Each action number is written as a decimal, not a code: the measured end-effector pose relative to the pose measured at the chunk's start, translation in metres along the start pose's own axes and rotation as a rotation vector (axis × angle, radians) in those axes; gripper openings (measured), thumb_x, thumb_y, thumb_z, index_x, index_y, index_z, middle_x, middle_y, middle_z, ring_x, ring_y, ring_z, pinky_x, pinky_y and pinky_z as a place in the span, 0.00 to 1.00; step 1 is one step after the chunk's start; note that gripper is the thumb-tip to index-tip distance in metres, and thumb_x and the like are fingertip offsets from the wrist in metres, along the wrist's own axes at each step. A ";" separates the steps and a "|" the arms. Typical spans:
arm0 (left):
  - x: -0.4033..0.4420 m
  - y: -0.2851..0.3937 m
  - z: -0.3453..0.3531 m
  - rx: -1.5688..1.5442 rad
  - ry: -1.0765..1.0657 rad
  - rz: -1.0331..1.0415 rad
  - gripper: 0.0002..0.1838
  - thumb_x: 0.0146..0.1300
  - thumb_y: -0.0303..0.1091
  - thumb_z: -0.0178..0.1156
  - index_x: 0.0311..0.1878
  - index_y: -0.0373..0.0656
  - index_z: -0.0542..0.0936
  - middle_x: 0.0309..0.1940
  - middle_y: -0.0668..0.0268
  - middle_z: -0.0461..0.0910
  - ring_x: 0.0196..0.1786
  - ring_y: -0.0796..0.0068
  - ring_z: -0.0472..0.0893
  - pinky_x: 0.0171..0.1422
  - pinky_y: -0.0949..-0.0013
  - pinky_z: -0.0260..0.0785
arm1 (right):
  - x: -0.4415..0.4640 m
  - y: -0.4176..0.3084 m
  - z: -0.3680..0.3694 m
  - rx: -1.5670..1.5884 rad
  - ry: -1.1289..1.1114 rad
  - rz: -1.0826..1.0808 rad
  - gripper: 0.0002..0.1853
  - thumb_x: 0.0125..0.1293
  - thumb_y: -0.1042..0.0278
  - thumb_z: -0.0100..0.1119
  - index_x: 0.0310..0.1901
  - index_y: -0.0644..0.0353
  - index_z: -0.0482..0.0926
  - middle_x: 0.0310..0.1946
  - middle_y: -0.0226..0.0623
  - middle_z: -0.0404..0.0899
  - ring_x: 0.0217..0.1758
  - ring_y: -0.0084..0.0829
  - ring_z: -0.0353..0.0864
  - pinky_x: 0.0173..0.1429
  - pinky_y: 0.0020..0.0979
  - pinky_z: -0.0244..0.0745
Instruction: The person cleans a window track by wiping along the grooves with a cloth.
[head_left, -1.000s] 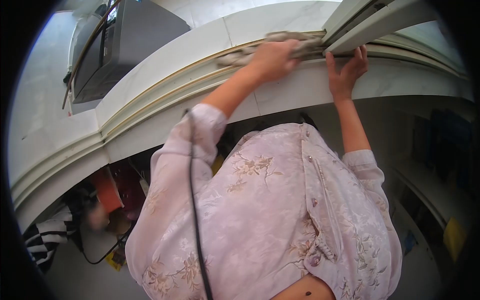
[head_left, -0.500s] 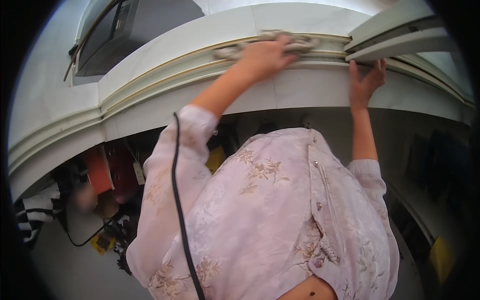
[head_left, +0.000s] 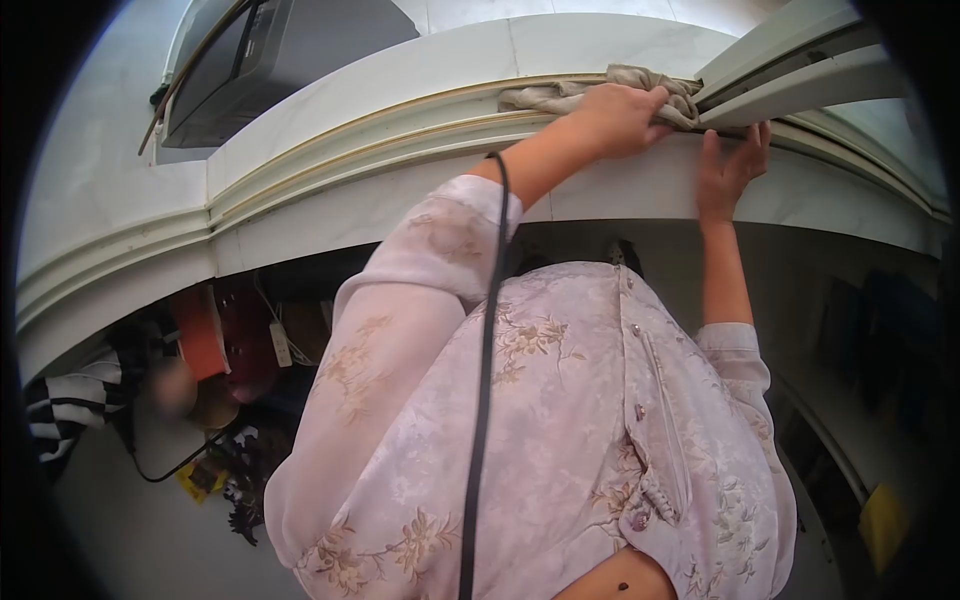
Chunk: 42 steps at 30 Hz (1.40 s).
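My left hand (head_left: 618, 122) is closed over a crumpled beige-grey cloth (head_left: 545, 98) and presses it into the window track (head_left: 390, 125). The bunched cloth reaches the end of the sliding window sash (head_left: 800, 95). Just right of it, my right hand (head_left: 730, 172) has its thumb and fingers apart, their tips touching the front edge of the track below the sash. Part of the cloth is hidden under my left hand.
A white marble sill (head_left: 370, 205) runs along the track. Beyond it stands a grey box-shaped appliance (head_left: 285, 70). A black cord (head_left: 485, 400) hangs from my left forearm. Below the sill are an orange box (head_left: 197, 330) and a striped cloth (head_left: 80, 400).
My left hand has slid the cloth to the right along the track, up to the sash. The black cord has swung right with that arm. My right hand stays nearly in place.
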<state>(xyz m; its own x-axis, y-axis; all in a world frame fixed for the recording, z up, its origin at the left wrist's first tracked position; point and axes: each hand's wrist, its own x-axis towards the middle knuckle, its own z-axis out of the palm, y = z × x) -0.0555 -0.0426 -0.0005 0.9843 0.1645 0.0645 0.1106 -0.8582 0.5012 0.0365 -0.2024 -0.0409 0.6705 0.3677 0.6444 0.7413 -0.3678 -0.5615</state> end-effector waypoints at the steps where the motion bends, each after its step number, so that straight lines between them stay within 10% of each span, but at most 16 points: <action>1: -0.005 -0.003 -0.002 -0.009 -0.002 0.007 0.21 0.55 0.45 0.54 0.48 0.43 0.68 0.31 0.52 0.77 0.37 0.53 0.77 0.41 0.57 0.68 | -0.002 0.000 -0.001 -0.002 -0.003 -0.001 0.32 0.54 0.57 0.58 0.57 0.61 0.58 0.61 0.48 0.53 0.64 0.44 0.46 0.64 0.40 0.39; 8: -0.124 -0.105 -0.070 0.127 0.122 -0.306 0.17 0.56 0.41 0.48 0.46 0.43 0.72 0.31 0.53 0.77 0.36 0.54 0.76 0.39 0.56 0.66 | 0.002 0.008 -0.001 0.012 0.021 -0.030 0.30 0.55 0.58 0.57 0.57 0.59 0.59 0.61 0.46 0.54 0.64 0.42 0.49 0.63 0.38 0.41; 16: -0.122 -0.133 -0.110 -1.363 0.389 -0.843 0.18 0.63 0.40 0.42 0.44 0.33 0.72 0.39 0.57 0.77 0.45 0.63 0.76 0.48 0.63 0.70 | 0.001 -0.020 -0.016 0.129 0.105 -0.021 0.23 0.57 0.66 0.56 0.53 0.62 0.65 0.57 0.44 0.60 0.63 0.40 0.54 0.63 0.37 0.48; 20: -0.125 -0.141 -0.123 -1.921 0.234 -0.555 0.18 0.64 0.36 0.38 0.47 0.31 0.70 0.44 0.53 0.74 0.46 0.58 0.75 0.52 0.56 0.68 | -0.008 -0.051 -0.010 0.478 0.037 -0.072 0.19 0.59 0.70 0.52 0.52 0.63 0.66 0.52 0.41 0.66 0.59 0.35 0.62 0.61 0.33 0.55; 26: -0.111 -0.099 -0.135 -2.169 0.158 -0.240 0.24 0.63 0.45 0.41 0.48 0.30 0.69 0.45 0.52 0.73 0.49 0.56 0.73 0.56 0.57 0.64 | 0.010 -0.113 0.034 1.016 -0.749 0.364 0.21 0.64 0.59 0.46 0.53 0.65 0.67 0.48 0.39 0.72 0.53 0.27 0.68 0.58 0.25 0.59; 33: -0.099 -0.055 -0.121 -2.275 0.191 -0.209 0.32 0.60 0.56 0.44 0.53 0.33 0.68 0.52 0.52 0.69 0.55 0.57 0.69 0.60 0.57 0.60 | 0.030 -0.165 0.052 1.160 -1.121 0.596 0.24 0.61 0.55 0.49 0.51 0.66 0.65 0.43 0.37 0.72 0.49 0.25 0.70 0.55 0.27 0.62; 42: -0.092 -0.095 -0.119 -1.983 0.486 -0.344 0.23 0.57 0.45 0.53 0.49 0.38 0.68 0.46 0.58 0.73 0.52 0.61 0.71 0.57 0.53 0.60 | 0.018 -0.139 0.059 1.352 -1.287 1.079 0.16 0.63 0.61 0.40 0.48 0.62 0.64 0.37 0.40 0.74 0.20 0.18 0.68 0.23 0.19 0.67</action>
<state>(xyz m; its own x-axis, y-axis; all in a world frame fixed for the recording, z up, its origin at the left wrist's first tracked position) -0.1729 0.0818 0.0480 0.8150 0.5407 -0.2083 -0.3516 0.7472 0.5641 -0.0525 -0.0945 0.0181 -0.0525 0.9227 -0.3818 -0.6671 -0.3169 -0.6742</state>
